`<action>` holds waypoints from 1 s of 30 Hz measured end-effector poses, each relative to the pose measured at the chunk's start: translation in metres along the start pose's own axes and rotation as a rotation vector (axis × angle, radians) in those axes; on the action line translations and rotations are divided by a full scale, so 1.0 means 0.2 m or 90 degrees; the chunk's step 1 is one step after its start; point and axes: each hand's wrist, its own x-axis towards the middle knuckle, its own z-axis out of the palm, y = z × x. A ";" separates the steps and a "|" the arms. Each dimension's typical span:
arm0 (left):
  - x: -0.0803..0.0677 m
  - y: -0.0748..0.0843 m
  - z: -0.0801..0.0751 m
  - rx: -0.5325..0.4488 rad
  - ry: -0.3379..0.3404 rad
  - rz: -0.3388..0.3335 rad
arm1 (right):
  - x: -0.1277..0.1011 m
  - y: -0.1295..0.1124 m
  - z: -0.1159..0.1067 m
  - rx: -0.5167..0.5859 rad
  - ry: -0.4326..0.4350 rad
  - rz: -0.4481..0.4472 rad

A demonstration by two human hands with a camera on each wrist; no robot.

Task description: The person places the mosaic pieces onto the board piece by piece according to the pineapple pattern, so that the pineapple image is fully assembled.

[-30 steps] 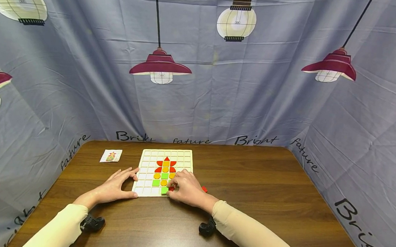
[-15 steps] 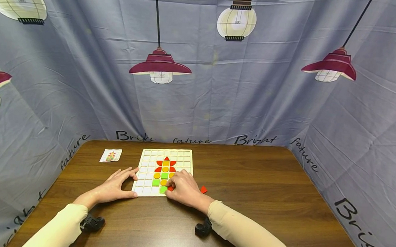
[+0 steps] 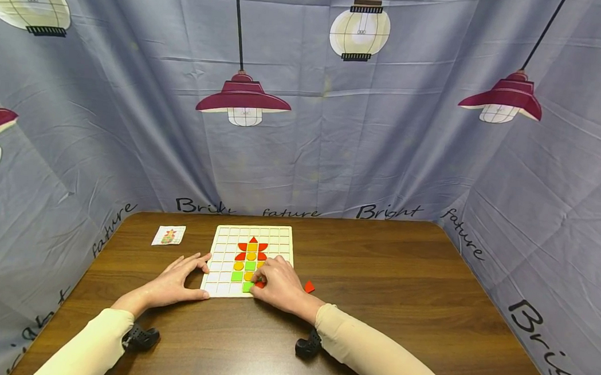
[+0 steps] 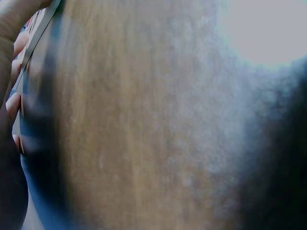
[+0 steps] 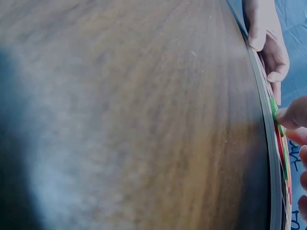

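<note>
Grid board (image 3: 282, 236) lies mid-counter (image 3: 403, 274), its centre columns already filled with red, orange and green tiles; outer cells bare. Right hand (image 3: 280, 284) pinches a red tile (image 3: 259, 285) at the near row. Left hand (image 3: 176, 280) flat, fingers straight, steadying the board's edge. Spare red piece (image 3: 309, 287) beside; pattern card (image 3: 169, 236) far-left.

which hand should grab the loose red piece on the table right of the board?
Right, probably. The right hand sits at the board's near right corner, close beside the loose red piece; the left hand holds the board's left edge.
</note>
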 end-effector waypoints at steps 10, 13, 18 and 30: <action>0.00 -0.01 0.00 -0.001 -0.001 -0.001 | 0.00 0.01 0.01 -0.017 0.006 -0.013; 0.00 -0.01 0.00 -0.002 0.000 -0.001 | -0.01 0.01 0.01 -0.014 0.002 -0.008; 0.00 0.00 0.00 -0.004 0.002 0.000 | -0.01 0.01 0.01 -0.012 -0.005 0.005; 0.00 0.00 0.00 -0.003 0.001 -0.001 | -0.04 0.21 -0.17 0.049 0.028 0.062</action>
